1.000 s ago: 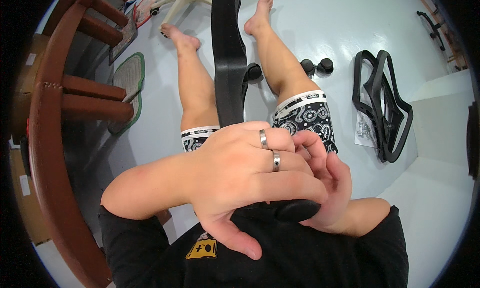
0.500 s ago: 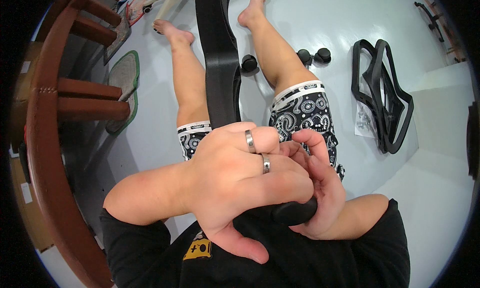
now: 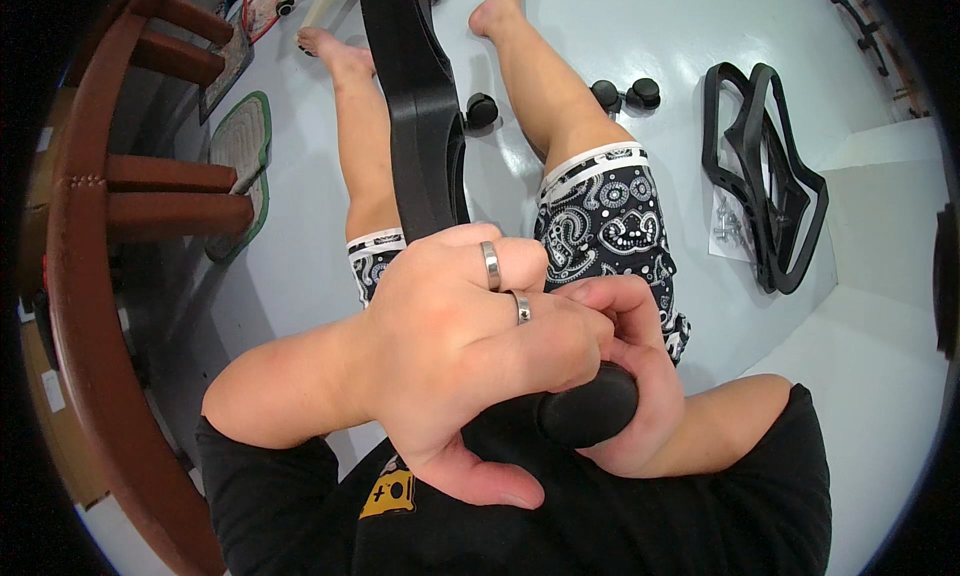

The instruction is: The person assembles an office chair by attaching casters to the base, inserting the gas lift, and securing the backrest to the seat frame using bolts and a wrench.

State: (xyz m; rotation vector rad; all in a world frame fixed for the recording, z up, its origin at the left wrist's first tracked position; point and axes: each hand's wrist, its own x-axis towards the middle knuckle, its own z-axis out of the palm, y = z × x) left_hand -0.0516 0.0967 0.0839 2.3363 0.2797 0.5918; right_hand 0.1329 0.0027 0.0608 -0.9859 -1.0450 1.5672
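Close under the camera, above the person's lap, both hands meet on a long black plastic part (image 3: 415,116). That part is the landmark for all places below. It runs from the hands away toward the feet, lying between the two bare legs, its near end hidden in the hands.

Left hand (image 3: 455,346): grip closed over the near end of the black part, fingers curled across the top, thumb splayed down toward the black shirt. Two metal rings (image 3: 491,266) on the fingers.

Right hand (image 3: 630,376): grip closed, wrapped round a rounded black knob (image 3: 590,408) that sits just under the left hand's fingers. Fingertips of the right hand touch the left hand's knuckles. Cannot tell whether the knob is joined to the long part; the junction is covered.

Right of the black part, on the pale floor (image 3: 300,276): a small black caster (image 3: 482,109) just beside it, two more casters (image 3: 625,94) beyond the right knee. Farther right, well apart, a pair of black angular frame pieces (image 3: 765,166) lying stacked, with a clear bag of screws (image 3: 730,231) touching their left edge.

Left of the black part: a green-edged mat (image 3: 240,146) on the floor, and beyond it a curved brown wooden frame (image 3: 90,276) with rungs.

Person seated, patterned black-and-white shorts (image 3: 610,226).
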